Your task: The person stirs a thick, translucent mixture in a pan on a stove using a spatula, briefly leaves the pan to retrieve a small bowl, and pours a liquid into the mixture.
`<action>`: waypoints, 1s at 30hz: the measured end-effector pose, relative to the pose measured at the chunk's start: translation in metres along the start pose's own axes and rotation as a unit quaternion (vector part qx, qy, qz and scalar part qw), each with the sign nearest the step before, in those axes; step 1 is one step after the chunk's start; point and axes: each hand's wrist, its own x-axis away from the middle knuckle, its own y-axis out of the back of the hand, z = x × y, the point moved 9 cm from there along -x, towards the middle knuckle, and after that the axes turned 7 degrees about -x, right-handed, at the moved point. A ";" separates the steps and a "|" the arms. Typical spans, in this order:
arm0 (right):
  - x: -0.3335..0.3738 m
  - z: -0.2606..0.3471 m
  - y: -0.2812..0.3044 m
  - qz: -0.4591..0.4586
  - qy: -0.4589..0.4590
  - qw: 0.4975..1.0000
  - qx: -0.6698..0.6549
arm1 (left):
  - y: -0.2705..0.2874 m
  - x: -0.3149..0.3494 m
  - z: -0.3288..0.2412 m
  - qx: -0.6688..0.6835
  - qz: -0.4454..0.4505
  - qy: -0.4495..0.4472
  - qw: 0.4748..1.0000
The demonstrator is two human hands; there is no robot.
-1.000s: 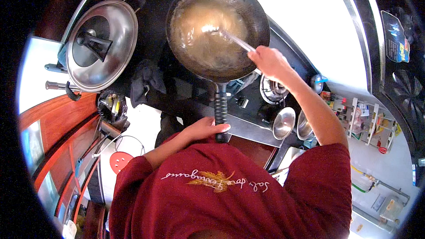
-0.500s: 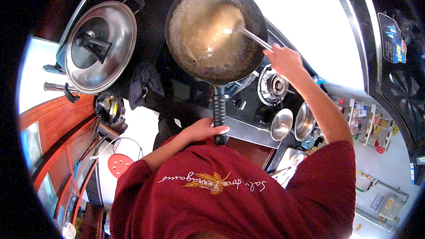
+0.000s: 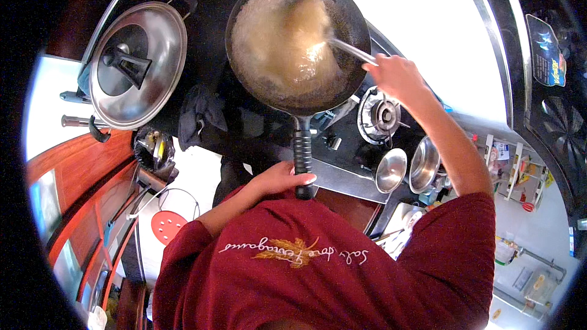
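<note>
A black wok (image 3: 356,49) with cloudy tan, frothy liquid (image 3: 260,40) in it stands at the far side of the counter. Its ribbed black handle (image 3: 302,146) points toward me. My left hand (image 3: 282,179) is closed round the near end of that handle, thumb across the top. Over the wok's right rim, my right hand (image 3: 396,76) grips the steel handle of a cooking utensil (image 3: 351,49). The utensil's head is in the liquid, blurred, so its shape cannot be made out. Liquid swirls and shines around it.
Left of the wok lies a large steel lid (image 3: 165,55) with a black knob, near a dark cloth (image 3: 202,113). A gas burner (image 3: 382,116) sits at the right, with two steel bowls (image 3: 391,171) nearer me. A lined bin (image 3: 153,153) stands lower left.
The liquid's swirl has shifted and spread toward the near side of the wok. My right hand has moved only slightly with the utensil; my left hand stays on the handle.
</note>
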 end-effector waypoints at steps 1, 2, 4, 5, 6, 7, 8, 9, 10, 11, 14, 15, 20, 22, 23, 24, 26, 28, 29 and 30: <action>-0.005 0.013 -0.004 -0.003 0.006 1.000 -0.023 | 0.001 0.000 0.002 -0.004 -0.006 0.002 1.000; -0.001 0.030 -0.007 0.008 0.035 0.999 -0.026 | 0.001 0.000 0.005 -0.003 -0.005 0.006 1.000; 0.021 0.044 -0.012 0.047 0.089 0.995 -0.026 | 0.002 0.000 0.007 -0.004 0.000 0.012 1.000; 0.030 0.032 -0.012 0.073 0.076 0.994 -0.011 | 0.002 -0.001 0.009 -0.008 0.009 0.020 1.000; 0.039 0.017 -0.010 0.099 0.063 0.993 0.003 | 0.003 -0.001 0.011 -0.012 0.018 0.029 0.999; 0.046 -0.001 -0.011 0.124 0.049 0.991 0.016 | 0.001 0.000 0.012 -0.017 0.027 0.039 0.999; 0.043 -0.021 -0.006 0.090 0.036 0.995 0.035 | 0.001 -0.001 0.009 -0.015 0.021 0.028 0.999; 0.034 -0.037 -0.006 0.055 0.025 0.997 0.054 | -0.001 -0.002 0.009 -0.012 0.014 0.016 1.000; 0.025 -0.046 -0.002 0.005 0.015 0.999 0.045 | 0.000 -0.004 0.007 -0.015 0.011 0.004 1.000; 0.017 -0.037 0.004 -0.004 0.013 0.999 0.052 | 0.000 -0.004 0.008 -0.007 0.006 0.004 1.000; -0.006 0.012 -0.007 -0.026 0.029 0.999 -0.006 | -0.001 -0.003 0.009 0.017 -0.001 0.006 1.000; -0.003 0.029 -0.011 -0.033 0.045 0.998 -0.030 | -0.002 -0.001 0.005 0.022 0.003 0.005 1.000; 0.049 0.010 -0.034 0.083 0.122 0.989 0.002 | -0.001 -0.005 0.022 0.020 0.015 0.028 0.999; 0.045 -0.034 -0.030 0.105 0.030 0.994 0.021 | 0.000 -0.004 0.017 0.000 -0.007 0.010 1.000; 0.037 -0.039 -0.016 0.002 0.054 0.997 0.051 | 0.000 -0.004 0.015 0.003 -0.006 0.008 1.000; 0.022 -0.046 -0.013 -0.009 0.025 0.999 0.048 | 0.000 -0.005 0.013 0.005 -0.006 0.006 1.000; 0.002 -0.023 -0.010 -0.012 -0.005 1.000 0.016 | 0.000 -0.006 0.014 0.016 -0.007 -0.002 1.000; -0.005 0.018 -0.013 -0.021 0.017 0.999 -0.024 | -0.001 -0.006 0.015 0.032 -0.008 -0.003 0.999; 0.000 0.033 -0.016 -0.015 0.053 0.997 -0.044 | -0.001 -0.006 0.016 0.041 -0.007 -0.004 0.999; 0.009 0.037 -0.017 0.008 0.064 0.997 -0.040 | -0.001 -0.004 0.019 0.040 0.001 0.008 0.999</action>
